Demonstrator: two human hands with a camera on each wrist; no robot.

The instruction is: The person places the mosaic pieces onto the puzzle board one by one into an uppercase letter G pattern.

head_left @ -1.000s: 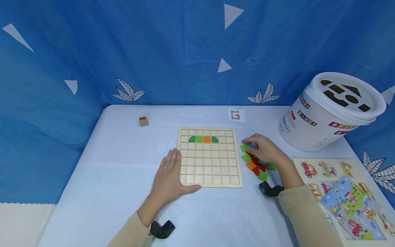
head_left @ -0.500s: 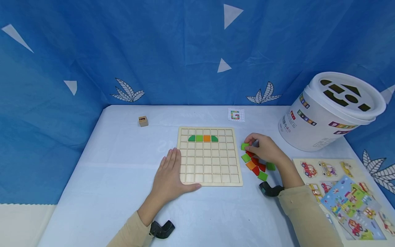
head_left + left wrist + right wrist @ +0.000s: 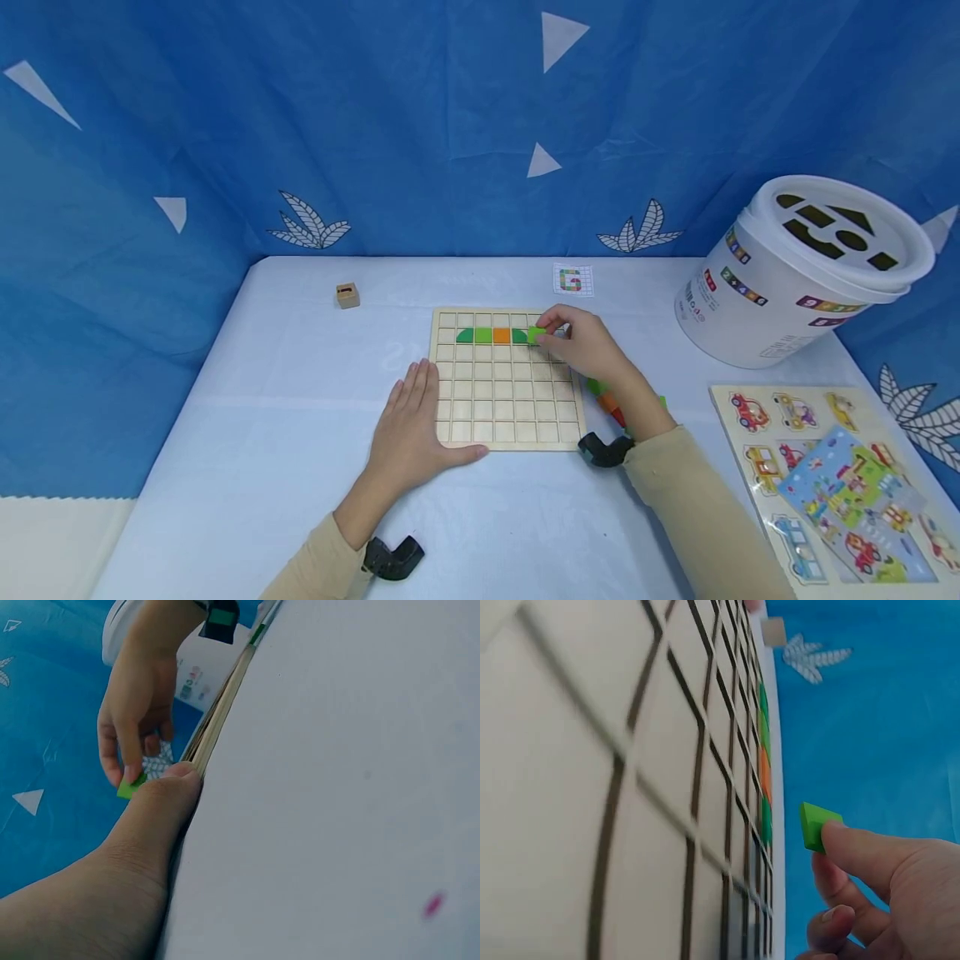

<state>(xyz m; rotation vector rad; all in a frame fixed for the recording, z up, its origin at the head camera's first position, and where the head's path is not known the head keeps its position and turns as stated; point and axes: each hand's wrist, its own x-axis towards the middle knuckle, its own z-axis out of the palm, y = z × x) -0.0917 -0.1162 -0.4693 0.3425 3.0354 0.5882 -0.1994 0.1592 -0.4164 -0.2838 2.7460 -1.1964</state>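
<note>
My right hand (image 3: 588,343) pinches a light green square tile (image 3: 817,825) between thumb and fingers, over the upper right part of the wooden grid board (image 3: 491,392). In the board's second row sit a dark green rounded piece (image 3: 465,336), a light green tile (image 3: 483,335), an orange tile (image 3: 502,335) and another dark green rounded piece (image 3: 519,336). The held tile appears just right of that row's end. My left hand (image 3: 408,425) rests flat with straight fingers along the board's left edge, its thumb at the lower left corner.
Loose green, orange and red pieces (image 3: 606,402) lie right of the board, partly hidden by the right forearm. A small pattern card (image 3: 573,280) and a wooden cube (image 3: 348,295) lie behind. At right stand a white bucket (image 3: 780,275) and picture puzzle boards (image 3: 750,483).
My right hand has picked up a light green tile from the loose pieces and moved left with it over the board. The left hand has stayed in place.
</note>
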